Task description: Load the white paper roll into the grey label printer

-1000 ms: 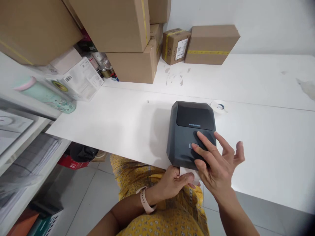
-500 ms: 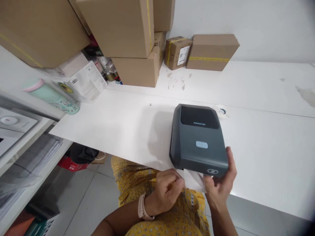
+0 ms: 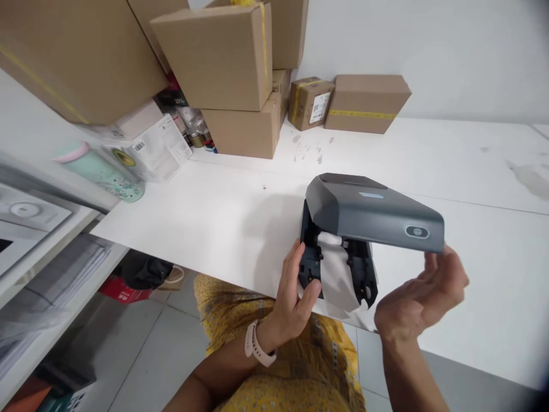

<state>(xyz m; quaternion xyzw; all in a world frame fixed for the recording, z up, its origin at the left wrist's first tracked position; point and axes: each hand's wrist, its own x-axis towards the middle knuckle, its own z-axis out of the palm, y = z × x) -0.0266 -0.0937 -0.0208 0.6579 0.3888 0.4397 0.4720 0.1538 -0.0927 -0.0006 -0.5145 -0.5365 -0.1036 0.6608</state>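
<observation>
A dark grey label printer stands near the table's front edge with its lid tilted up toward the back. Under it the black base shows, with a white paper strip running out over the front and part of a white roll behind it. My left hand holds the base's left front side, fingers along the wall and thumb near the front. My right hand grips the lid's right front corner from below; its fingertips are partly hidden by the lid.
Cardboard boxes are stacked at the back left. Two smaller taped boxes stand against the wall. A mint tumbler leans beside a white box. A shelf with papers is at the left.
The printer lid has swung up, baring the base and paper. My right hand has risen with its corner. My left hand has opened from a fist and moved onto the base's left side.
</observation>
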